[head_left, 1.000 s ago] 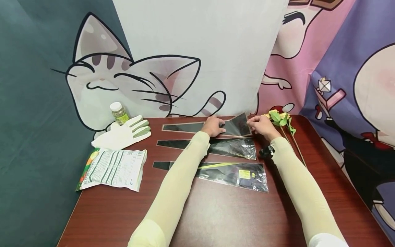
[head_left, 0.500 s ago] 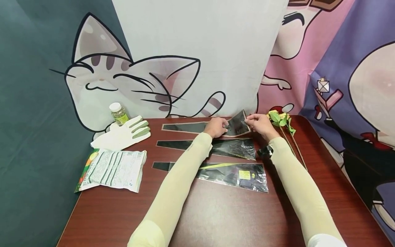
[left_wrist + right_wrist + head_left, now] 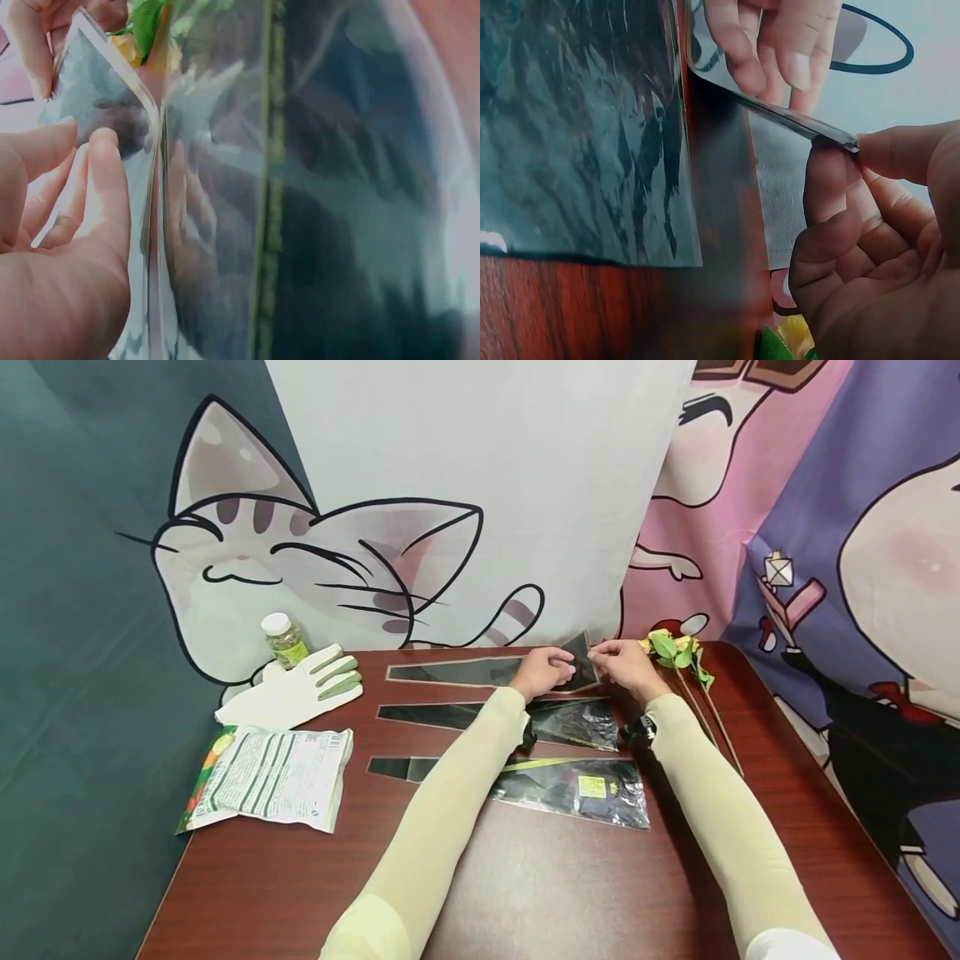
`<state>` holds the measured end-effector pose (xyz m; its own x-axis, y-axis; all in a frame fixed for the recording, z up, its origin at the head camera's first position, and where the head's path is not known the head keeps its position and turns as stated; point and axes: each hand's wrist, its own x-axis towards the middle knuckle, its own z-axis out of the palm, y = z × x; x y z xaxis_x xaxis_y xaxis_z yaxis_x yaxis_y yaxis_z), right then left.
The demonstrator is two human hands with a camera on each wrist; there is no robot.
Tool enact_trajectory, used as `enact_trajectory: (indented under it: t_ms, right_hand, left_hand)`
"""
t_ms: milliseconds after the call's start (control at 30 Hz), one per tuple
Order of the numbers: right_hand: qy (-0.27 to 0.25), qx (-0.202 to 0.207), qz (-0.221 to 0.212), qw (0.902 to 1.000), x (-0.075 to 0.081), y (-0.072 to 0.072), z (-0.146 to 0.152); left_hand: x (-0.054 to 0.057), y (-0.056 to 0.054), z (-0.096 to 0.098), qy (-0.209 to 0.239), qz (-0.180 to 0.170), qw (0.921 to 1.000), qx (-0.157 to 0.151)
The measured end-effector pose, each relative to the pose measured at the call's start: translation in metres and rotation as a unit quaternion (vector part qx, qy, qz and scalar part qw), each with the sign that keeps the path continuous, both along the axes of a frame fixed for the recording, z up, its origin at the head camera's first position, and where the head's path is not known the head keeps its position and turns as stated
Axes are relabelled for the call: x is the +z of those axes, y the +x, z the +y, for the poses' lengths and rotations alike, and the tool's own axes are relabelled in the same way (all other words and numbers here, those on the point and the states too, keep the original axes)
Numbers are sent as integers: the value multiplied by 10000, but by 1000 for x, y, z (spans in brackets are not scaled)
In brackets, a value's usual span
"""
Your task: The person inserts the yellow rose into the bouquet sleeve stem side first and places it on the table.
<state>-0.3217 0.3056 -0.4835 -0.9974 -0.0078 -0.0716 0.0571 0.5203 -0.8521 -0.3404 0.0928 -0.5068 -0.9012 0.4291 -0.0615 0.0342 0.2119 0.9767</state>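
A tapered, dark-looking clear plastic sleeve with a pale border lies along the table's back edge, its wide right end bent upward. My right hand pinches the raised end between thumb and forefinger, as the right wrist view shows at the sleeve's edge. Close beside the lifted part is my left hand, thumb and forefinger tips slightly apart in front of the film. In front lie a second tapered sleeve and a third with a yellow label.
Two yellow roses with long stems lie right of my right hand. On the left are a white glove, a jar with a white lid and a printed packet. A cat-print cloth hangs behind the brown table.
My left hand has slid right along the far sleeve, nearer my right hand. The right hand has drawn the raised end a little left, bending it up more.
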Motion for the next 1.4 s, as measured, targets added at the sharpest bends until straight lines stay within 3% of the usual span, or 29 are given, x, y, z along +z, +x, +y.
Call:
enact_trajectory:
  t_ms: [167, 400, 600, 933, 1100, 1400]
  right_hand:
    - [174, 49, -7, 9998, -1, -2, -6]
    - [58, -10, -49, 10000, -7, -4, -10]
    - [46, 47, 0, 10000, -11, -4, -14]
    - [260, 165, 93, 9995, -13, -4, -19]
    - [161, 240, 54, 9996, -11, -2, -15]
    - [59, -4, -86, 9999, -10, 1, -8]
  left_hand:
    - [-8, -4, 5, 478, -443, 9977, 159]
    - [-13, -6, 9, 343, -477, 9980, 221]
    - [-7, 0, 10, 142, -642, 9971, 380]
    - [4, 4, 16, 8, -1100, 9886, 1026]
    - [3, 1, 16, 192, -1190, 9870, 1060]
    - [-4, -7, 19, 239, -1347, 9851, 1039]
